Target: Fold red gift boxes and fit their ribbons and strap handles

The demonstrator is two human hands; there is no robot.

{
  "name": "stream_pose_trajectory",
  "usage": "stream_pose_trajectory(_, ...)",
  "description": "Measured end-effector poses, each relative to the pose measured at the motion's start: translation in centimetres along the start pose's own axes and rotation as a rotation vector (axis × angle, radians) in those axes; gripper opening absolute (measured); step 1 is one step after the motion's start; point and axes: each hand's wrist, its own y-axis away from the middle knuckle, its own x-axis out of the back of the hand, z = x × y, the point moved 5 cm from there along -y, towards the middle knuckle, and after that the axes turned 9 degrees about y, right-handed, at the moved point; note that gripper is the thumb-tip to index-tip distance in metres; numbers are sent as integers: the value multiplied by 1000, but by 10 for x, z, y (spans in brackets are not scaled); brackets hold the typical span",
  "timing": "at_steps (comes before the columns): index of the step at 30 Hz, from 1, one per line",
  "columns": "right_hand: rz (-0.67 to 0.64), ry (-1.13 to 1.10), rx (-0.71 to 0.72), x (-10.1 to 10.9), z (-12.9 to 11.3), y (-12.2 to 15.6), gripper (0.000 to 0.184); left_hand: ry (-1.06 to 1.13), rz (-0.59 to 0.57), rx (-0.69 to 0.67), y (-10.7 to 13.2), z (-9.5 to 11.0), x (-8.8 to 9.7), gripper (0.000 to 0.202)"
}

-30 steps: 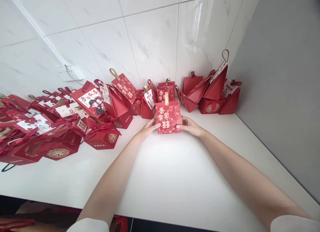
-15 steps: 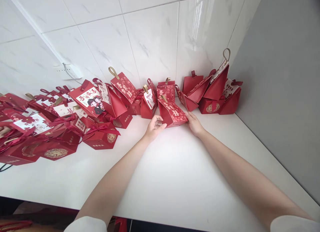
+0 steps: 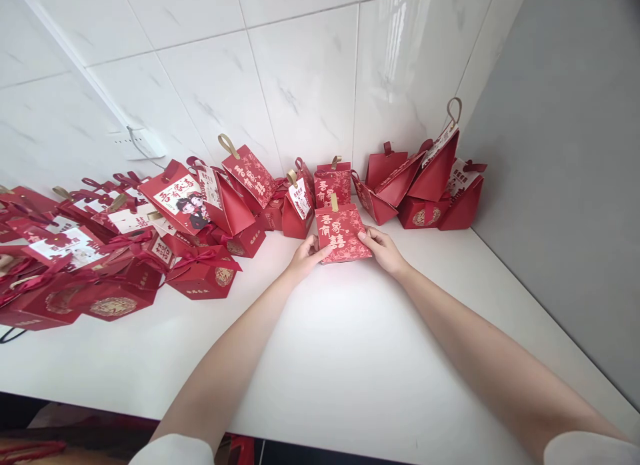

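Observation:
Between my hands is a red gift box with a floral print, pale lettering and a gold loop on top; its printed face is turned toward me. My left hand grips the left side, thumb on the front. At the right side, my right hand holds the edge with its thumb on the face. Right behind it, a similar floral box leans near the wall. A smaller red box with a white label stands to its left.
Many red boxes crowd the left of the white table, among them a ribboned box. More red boxes stand in the right corner by a grey panel. A wall socket with a cable is at the back left.
The held box has been turned so its printed face now points toward me, squared up between my hands. Both hands have closed on its sides. The other boxes have not moved.

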Motion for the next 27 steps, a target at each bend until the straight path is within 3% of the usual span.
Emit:
stream_pose_trajectory(5, -57, -15, 12, -11, -2, 3, 50, -20, 63, -87, 0, 11, 16, 42)
stream_pose_trajectory(15, -287, -166, -37, -15, -5, 6, 40, 44, -144, 58, 2, 11, 28, 46)
stream_pose_trajectory(19, -303, -159, -23, -14, -8, 6, 32, 21, -178, 60, 2, 10, 27, 46)
stream_pose_trajectory(27, -302, -184, 3, -14, -1, 4, 40, -69, -130, 17, 0, 4, 27, 52)
